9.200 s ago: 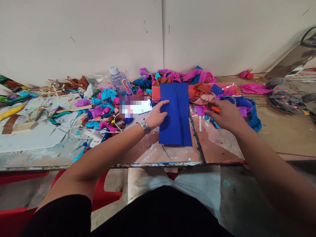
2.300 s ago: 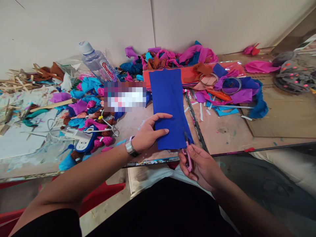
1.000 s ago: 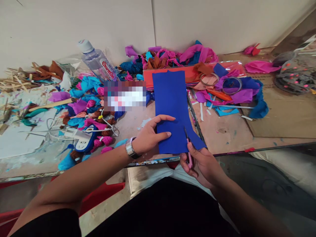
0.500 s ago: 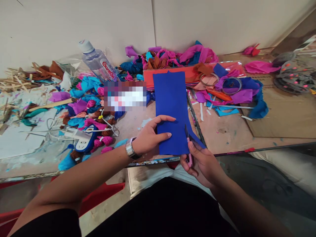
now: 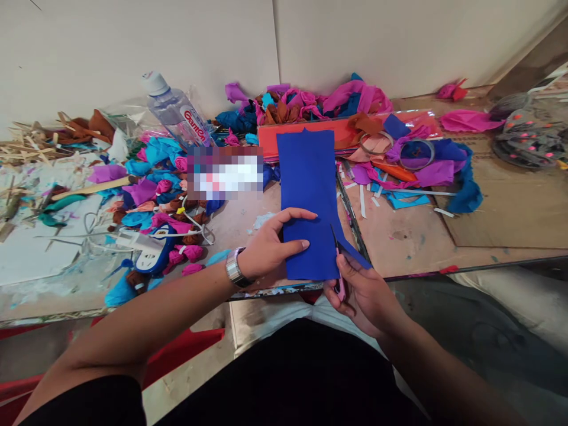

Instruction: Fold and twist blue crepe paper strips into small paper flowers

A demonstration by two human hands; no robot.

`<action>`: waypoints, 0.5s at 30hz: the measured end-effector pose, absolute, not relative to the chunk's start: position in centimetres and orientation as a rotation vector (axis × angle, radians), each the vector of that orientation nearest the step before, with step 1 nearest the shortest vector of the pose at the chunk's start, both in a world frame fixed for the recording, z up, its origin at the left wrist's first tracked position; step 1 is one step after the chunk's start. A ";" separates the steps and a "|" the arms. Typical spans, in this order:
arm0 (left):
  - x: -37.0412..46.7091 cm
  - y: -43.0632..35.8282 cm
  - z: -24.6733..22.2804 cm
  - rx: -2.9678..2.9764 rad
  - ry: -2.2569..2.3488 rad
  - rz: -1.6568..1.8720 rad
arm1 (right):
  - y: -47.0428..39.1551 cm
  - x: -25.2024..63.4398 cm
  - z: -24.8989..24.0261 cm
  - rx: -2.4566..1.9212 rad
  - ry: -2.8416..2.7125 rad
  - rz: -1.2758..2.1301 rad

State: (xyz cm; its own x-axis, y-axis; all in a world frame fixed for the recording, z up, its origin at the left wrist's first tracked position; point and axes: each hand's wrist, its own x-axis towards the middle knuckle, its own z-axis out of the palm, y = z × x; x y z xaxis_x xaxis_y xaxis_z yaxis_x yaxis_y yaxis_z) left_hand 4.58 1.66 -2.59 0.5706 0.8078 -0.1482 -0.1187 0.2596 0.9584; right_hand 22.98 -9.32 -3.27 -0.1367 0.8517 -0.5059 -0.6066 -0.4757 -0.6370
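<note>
A dark blue sheet of crepe paper [image 5: 308,177] stands out lengthwise in front of me, above the table's front edge. My left hand [image 5: 277,239] grips its left side, thumb and forefinger on the near face and the other fingers hidden behind. My right hand [image 5: 355,290] is closed round the pink handles of a pair of scissors [image 5: 338,260]. Their dark blades lie at the sheet's lower right side, where a cut strip [image 5: 355,254] of the same paper slants away to the right over my right hand's fingers.
Crumpled coloured paper bundles [image 5: 142,219], a blue-and-white power strip [image 5: 153,251] with cables and a water bottle [image 5: 177,112] fill the left. Behind the sheet lies an orange-red box [image 5: 302,133]. Tape rolls [image 5: 417,155] and paper scraps lie right, near cardboard [image 5: 501,207].
The blue sheet has shifted slightly to the right and down at its edges. The scissor blades have moved a little to the left against it; both hands keep their hold.
</note>
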 end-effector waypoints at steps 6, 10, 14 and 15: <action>4.5 1.9 -2.5 1.159 0.730 0.705 | -9.1 23.0 -3.1 -1.051 -0.371 1.767; 4.5 1.8 -2.5 1.180 0.721 0.702 | -9.0 23.1 -3.2 -1.025 -0.390 1.755; 4.5 1.8 -2.5 1.179 0.704 0.701 | -8.8 23.0 -3.0 -1.022 -0.385 1.760; 4.5 1.8 -2.5 1.185 0.702 0.703 | -8.8 23.0 -2.9 -1.022 -0.386 1.757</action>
